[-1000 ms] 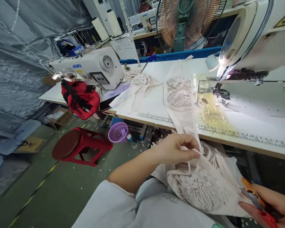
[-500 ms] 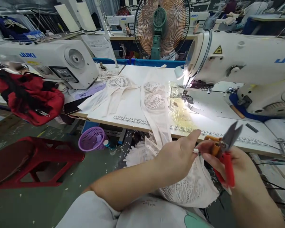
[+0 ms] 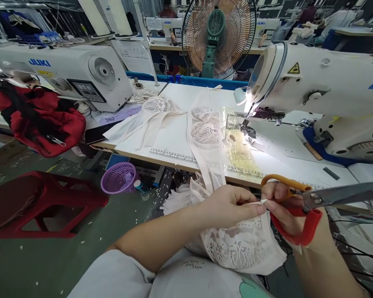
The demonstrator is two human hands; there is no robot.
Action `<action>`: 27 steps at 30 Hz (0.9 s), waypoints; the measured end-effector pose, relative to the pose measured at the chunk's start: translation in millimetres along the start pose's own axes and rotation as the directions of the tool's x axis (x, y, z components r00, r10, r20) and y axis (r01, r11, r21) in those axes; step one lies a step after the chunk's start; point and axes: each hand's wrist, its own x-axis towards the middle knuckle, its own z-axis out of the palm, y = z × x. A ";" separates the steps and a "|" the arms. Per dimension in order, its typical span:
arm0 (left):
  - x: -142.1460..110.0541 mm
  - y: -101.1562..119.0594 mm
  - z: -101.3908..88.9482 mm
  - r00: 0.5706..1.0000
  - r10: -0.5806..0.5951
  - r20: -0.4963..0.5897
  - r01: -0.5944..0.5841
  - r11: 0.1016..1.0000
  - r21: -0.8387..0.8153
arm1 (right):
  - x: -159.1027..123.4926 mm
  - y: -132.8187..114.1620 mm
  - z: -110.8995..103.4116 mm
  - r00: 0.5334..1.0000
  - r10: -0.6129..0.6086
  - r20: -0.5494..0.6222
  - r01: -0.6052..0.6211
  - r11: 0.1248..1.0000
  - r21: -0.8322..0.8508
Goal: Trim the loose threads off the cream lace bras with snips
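Note:
My left hand (image 3: pixel 228 205) pinches the top edge of a white lace garment piece (image 3: pixel 236 244) that hangs over my lap. My right hand (image 3: pixel 286 213) is closed on scissors (image 3: pixel 317 203) with an orange and a red handle, and its fingertips pinch the same fabric edge right beside the left fingertips. The scissor blades point right, away from the fabric. A strip of the cream fabric (image 3: pixel 209 169) runs from my hands up onto the sewing table (image 3: pixel 174 140), where lace cups (image 3: pixel 205 132) lie.
A white sewing machine (image 3: pixel 323 82) with its lamp lit stands at the right of the table. Another white machine (image 3: pixel 68 74), a red bag (image 3: pixel 40 120), a red stool (image 3: pixel 31 203) and a purple basket (image 3: pixel 118 179) are at left. A fan (image 3: pixel 219 37) stands behind.
My right hand with the scissors came up from the lower right to meet my left hand at the fabric edge. The scissors turned from upright to pointing right. The view swung right.

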 end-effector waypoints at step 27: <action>2.3 -0.2 -4.8 0.984 0.080 -0.158 -0.069 0.995 0.075 | -1.6 -2.6 -16.1 0.970 0.148 0.195 -0.110 0.975 -0.196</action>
